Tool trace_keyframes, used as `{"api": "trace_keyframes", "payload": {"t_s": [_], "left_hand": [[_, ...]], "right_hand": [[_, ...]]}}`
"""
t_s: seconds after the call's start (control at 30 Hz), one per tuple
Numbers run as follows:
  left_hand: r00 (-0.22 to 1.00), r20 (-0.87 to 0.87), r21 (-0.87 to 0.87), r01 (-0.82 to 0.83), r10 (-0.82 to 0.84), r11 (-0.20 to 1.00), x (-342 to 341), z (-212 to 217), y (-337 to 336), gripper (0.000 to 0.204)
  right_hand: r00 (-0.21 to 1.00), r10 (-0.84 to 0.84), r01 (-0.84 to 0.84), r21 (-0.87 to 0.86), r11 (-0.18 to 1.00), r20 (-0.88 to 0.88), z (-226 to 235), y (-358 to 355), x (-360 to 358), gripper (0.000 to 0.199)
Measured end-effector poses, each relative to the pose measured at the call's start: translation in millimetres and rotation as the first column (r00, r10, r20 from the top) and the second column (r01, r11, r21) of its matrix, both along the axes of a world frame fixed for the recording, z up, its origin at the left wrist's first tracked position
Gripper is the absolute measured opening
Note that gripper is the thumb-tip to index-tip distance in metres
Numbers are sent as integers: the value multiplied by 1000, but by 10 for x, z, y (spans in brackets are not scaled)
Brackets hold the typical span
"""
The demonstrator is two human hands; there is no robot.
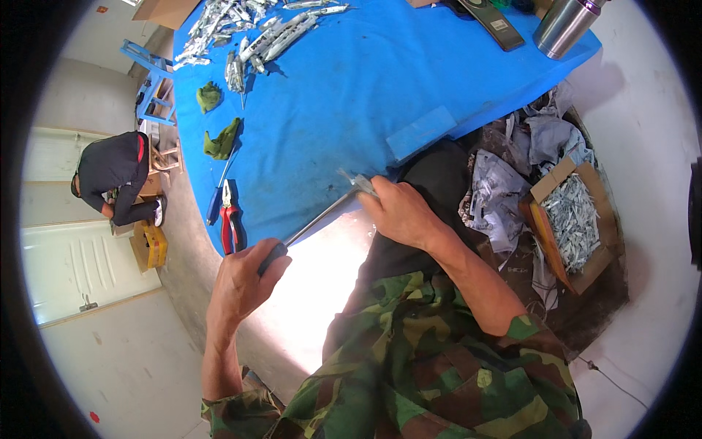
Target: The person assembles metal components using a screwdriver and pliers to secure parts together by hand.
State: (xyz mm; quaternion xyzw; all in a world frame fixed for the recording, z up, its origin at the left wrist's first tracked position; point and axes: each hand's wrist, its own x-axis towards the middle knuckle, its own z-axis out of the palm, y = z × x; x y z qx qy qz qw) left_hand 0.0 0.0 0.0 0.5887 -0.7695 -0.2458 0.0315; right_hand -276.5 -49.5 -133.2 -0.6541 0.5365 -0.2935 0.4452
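My left hand [245, 284] is closed round the dark handle of a screwdriver [322, 218], whose long metal shaft slants up and to the right. At its far end my right hand [406, 214] pinches a small silvery-grey part [361, 184], and the shaft's tip meets this part; the fingers partly hide the contact. Both hands are by the near edge of a blue-covered table [329, 110]. Red-and-black pliers [229, 219] lie on the cloth beyond my left hand, beside a blue-handled screwdriver [216, 201].
Grey-white parts [281, 36] lie heaped at the table's far left, with two green cloth scraps [221, 140] nearer. A steel flask [565, 29] and a dark phone [494, 24] are far right. Right of my legs, a cardboard box [537, 219] holds silvery pieces. A person [113, 167] bends over at left.
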Motion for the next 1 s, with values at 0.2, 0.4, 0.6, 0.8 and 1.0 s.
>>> {"api": "trace_keyframes", "payload": {"t_s": [0.2,0.4,0.6,0.8,1.0], "left_hand": [[998,57,7,7,-8,1000,-161,-100,56,25],[1000,-3,34,19,-19,999,-80,-53,-29,24],[993,-86,248,-60,83,967,122,-196,-154,30],[941,-190,427,-176,279,887,181,-437,-142,41],[864,-308,511,-202,397,836,192,-650,-87,42]], "right_hand": [[998,13,-12,9,1000,-62,-25,41,-175,32],[1000,29,-29,8,1000,8,-43,7,-102,33],[995,74,-75,18,997,69,-59,-48,-101,34],[985,86,-101,98,990,148,-37,-78,-103,34],[940,104,-175,198,965,326,-21,-129,-118,34]]}}
